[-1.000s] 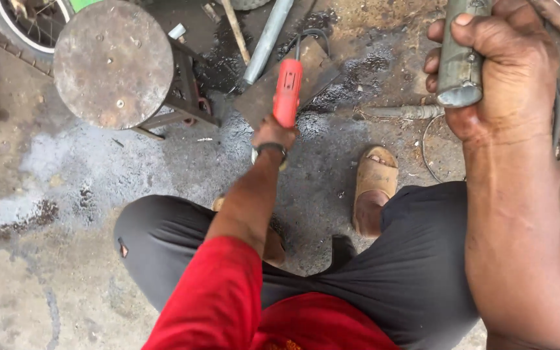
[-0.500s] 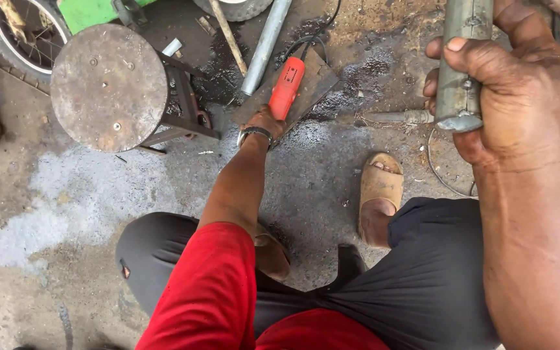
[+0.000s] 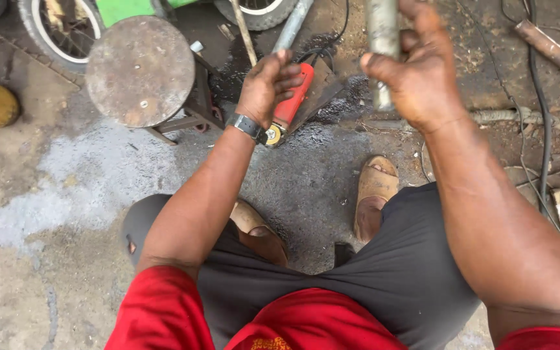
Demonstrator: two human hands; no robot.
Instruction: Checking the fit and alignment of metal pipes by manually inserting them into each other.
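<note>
The left hand (image 3: 268,84) closed its fingers on the red plastic angle grinder (image 3: 291,102) above the stained concrete floor (image 3: 66,194), while the right hand (image 3: 422,71) gripped the grey metal pipe (image 3: 382,39) upright.

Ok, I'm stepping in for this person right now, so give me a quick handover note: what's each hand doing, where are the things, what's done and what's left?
Left hand: closed around the red angle grinder, lifted off the ground, disc end toward the person.
Right hand: gripping a grey metal pipe upright, raised in front.
Around: round metal stool to the left, black cable on the right, long pipes on the dirty concrete ahead.
Done: both tool and pipe are in hand.
Left: grinder and pipe are still apart; no contact, no sparks visible.
</note>
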